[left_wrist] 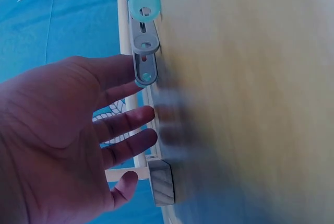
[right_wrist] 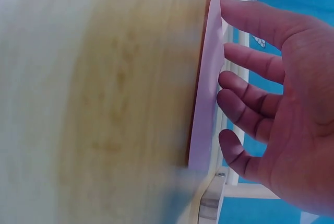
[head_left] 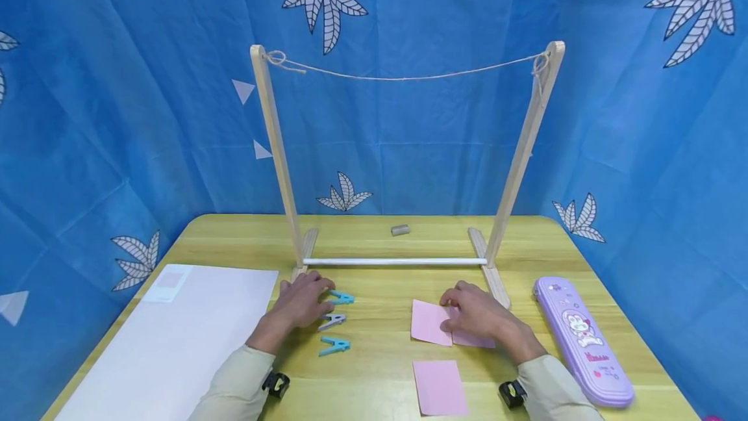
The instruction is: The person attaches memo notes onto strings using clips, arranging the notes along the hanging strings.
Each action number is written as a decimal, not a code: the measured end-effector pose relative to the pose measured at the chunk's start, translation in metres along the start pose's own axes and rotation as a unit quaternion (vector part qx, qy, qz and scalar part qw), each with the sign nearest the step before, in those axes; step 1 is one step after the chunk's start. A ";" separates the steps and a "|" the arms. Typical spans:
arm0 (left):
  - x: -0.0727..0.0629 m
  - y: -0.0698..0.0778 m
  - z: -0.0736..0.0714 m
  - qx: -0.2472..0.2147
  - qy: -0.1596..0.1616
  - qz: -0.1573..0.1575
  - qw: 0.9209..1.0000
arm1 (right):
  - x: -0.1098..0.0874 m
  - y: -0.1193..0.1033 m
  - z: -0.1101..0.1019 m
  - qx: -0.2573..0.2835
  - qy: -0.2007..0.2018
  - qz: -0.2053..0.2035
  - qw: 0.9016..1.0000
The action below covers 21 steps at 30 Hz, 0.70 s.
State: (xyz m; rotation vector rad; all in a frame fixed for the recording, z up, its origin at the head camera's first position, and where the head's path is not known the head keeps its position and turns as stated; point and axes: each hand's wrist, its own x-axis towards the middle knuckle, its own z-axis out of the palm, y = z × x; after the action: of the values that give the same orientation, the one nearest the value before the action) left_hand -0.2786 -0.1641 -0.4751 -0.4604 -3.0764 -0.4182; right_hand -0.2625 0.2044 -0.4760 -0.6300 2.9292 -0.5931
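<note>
Three pink papers lay on the counter (head_left: 374, 369). Using the counter's middle as a clock's middle, the near paper (head_left: 441, 388) was at five o'clock. The left paper (head_left: 430, 322) and the right paper (head_left: 474, 341) sat side by side at three o'clock. The right hand (head_left: 479, 314) was over those two, loose and not gripping. Its thumb was on the paper or almost on it; I could not tell which.

Three clips made a row at nine o'clock: the top blue clip (head_left: 343, 297), the gray clip (head_left: 333, 322) and the low blue clip (head_left: 335, 346). The left hand (head_left: 300, 301) was right by the top two, its fingers loose and squeezing nothing that showed.

The papers looked thin, light and easy to crease, so a soft pinch on an edge seemed best. The clips looked light and hard; their two spread-out ends seemed good to squeeze.

Bare wood gave room between clips and papers. At twelve o'clock stood a wooden frame (head_left: 280, 148) with a string (head_left: 403, 78). Farther out, a white sheet (head_left: 163, 343) at nine o'clock and a purple case (head_left: 584, 356) at three took up the sides.
</note>
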 end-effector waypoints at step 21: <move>-0.002 0.006 -0.005 0.005 0.000 -0.003 1.000 | 0.005 -0.008 -0.001 0.004 -0.021 0.061 0.998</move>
State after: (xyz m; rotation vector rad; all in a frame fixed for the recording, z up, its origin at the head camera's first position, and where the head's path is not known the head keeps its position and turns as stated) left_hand -0.2754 -0.1607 -0.4693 -0.4505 -3.0800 -0.4026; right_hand -0.2638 0.1957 -0.4716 -0.4537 2.8986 -0.5710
